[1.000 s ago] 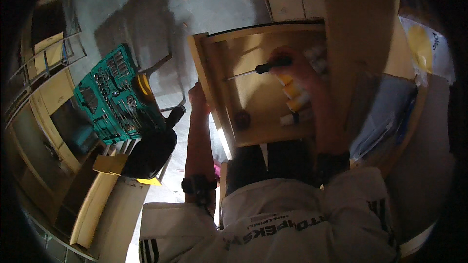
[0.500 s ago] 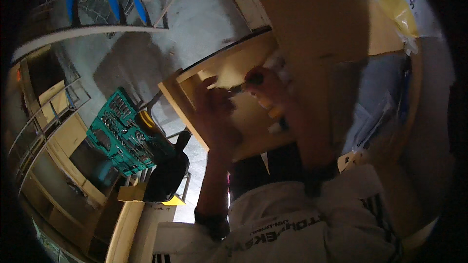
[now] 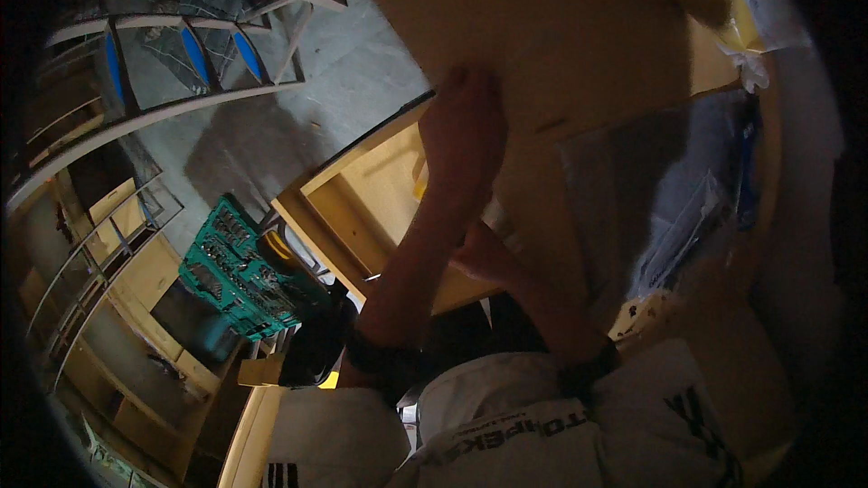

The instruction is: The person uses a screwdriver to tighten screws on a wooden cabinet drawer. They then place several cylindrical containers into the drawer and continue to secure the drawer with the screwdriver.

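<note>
My left hand (image 3: 466, 131) is stretched forward over the brown wooden panel (image 3: 561, 27), with its fingers bunched and bent down in shadow. What it holds, if anything, cannot be made out. Beneath my left forearm, my right hand (image 3: 484, 251) is at the near right side of an open light-wood drawer (image 3: 348, 226). Its fingers are largely hidden behind that forearm. Inside the drawer, a yellow item (image 3: 420, 179) shows beside my left wrist, partly covered.
A green tool case (image 3: 240, 267) with several sockets lies open at left. Clear plastic-wrapped packages (image 3: 687, 226) rest at right, a yellow and white bag (image 3: 746, 27) beyond. A metal frame with blue parts (image 3: 194, 54) stands on the grey floor (image 3: 348, 63).
My hands were close together over the drawer, with a small dark tool between them. The left hand has moved forward onto the panel; the right has drawn back under the left forearm.
</note>
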